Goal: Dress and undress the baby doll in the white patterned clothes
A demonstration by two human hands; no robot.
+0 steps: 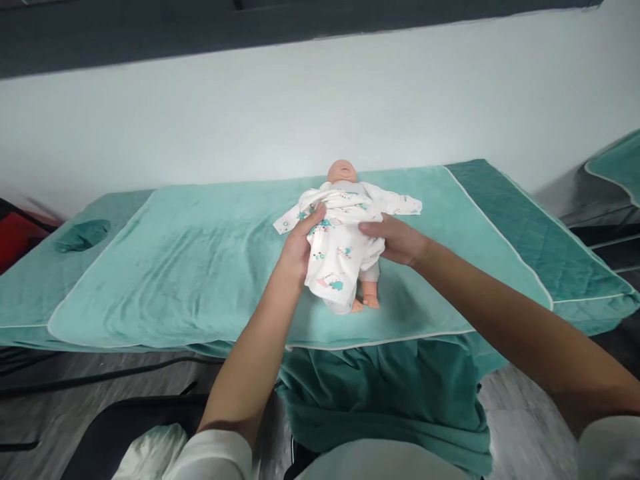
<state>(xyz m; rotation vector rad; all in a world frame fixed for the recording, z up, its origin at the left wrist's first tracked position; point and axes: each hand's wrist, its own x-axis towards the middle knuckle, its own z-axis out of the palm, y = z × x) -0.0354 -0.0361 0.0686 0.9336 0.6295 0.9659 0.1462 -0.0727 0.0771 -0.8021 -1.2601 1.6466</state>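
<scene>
A baby doll [343, 171] lies on its back on a green massage bed, head toward the wall and bare feet toward me. White printed baby clothes [336, 257] cover its body, with the sleeves spread out to both sides. The cloth is bunched over the chest, and its lower part hangs over one leg. My left hand [304, 241] is closed on the left edge of the garment, thumb on top. On the other side my right hand [395, 239] grips the garment's right edge, fingers partly hidden under the cloth.
The green bed cover [210, 260] stretches to both sides, with a face hole [83, 235] at the left end. Behind it stands a white wall [320, 120]. A black chair [135, 427] with a pale cloth is at lower left. Something red [19, 241] sits at the left edge.
</scene>
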